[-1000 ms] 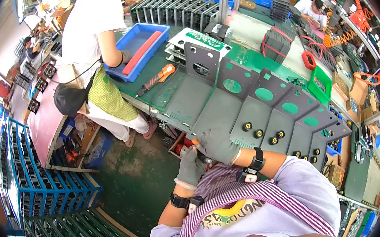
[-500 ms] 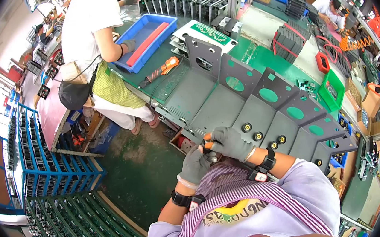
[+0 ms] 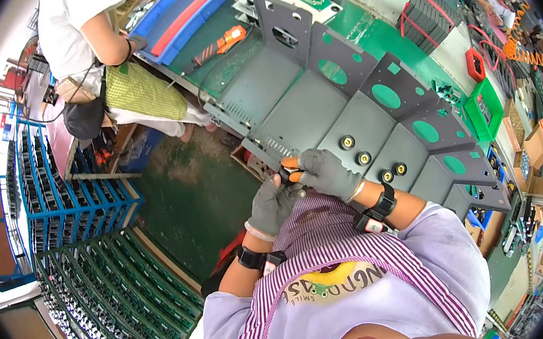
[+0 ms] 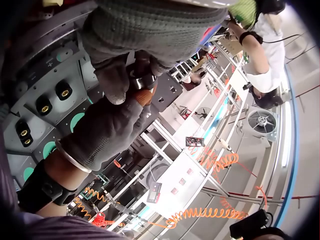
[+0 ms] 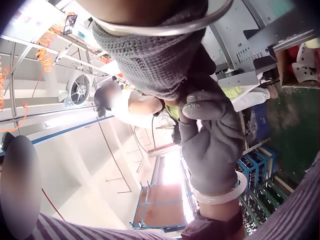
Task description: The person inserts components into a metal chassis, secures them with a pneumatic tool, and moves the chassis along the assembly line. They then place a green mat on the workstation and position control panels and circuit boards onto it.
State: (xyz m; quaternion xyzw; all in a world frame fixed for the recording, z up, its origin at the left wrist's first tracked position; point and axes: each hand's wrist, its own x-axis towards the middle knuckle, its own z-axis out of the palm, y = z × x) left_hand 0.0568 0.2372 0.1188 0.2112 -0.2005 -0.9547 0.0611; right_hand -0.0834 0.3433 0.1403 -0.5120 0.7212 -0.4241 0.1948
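Observation:
Both hands wear grey gloves with bare fingertips on some fingers, and they meet in front of the apron. My left hand (image 3: 271, 204) and right hand (image 3: 326, 173) pinch a small black round part (image 4: 144, 80) between them, mostly covered by the fingers. Just beyond the hands lies a row of grey bent metal panels (image 3: 298, 110) with upright walls and round cutouts. Black round feet with brass-coloured centres, such as this foot (image 3: 347, 142), stand in pairs on two panels near my right hand. In the right wrist view the left hand (image 5: 212, 132) faces the right one, the part hidden.
An orange-handled power tool (image 3: 228, 39) lies behind the panels, beside a blue tray (image 3: 160, 52) holding a red strip. Another person (image 3: 95, 36) stands at the left. A green bin (image 3: 482, 111) sits at right; racks of circuit boards (image 3: 119, 298) fill the lower left.
The head view has shifted, moving the tray and other person up and left. Both hands stay together at the black part, with small finger shifts. The other person's arm has moved along the tray.

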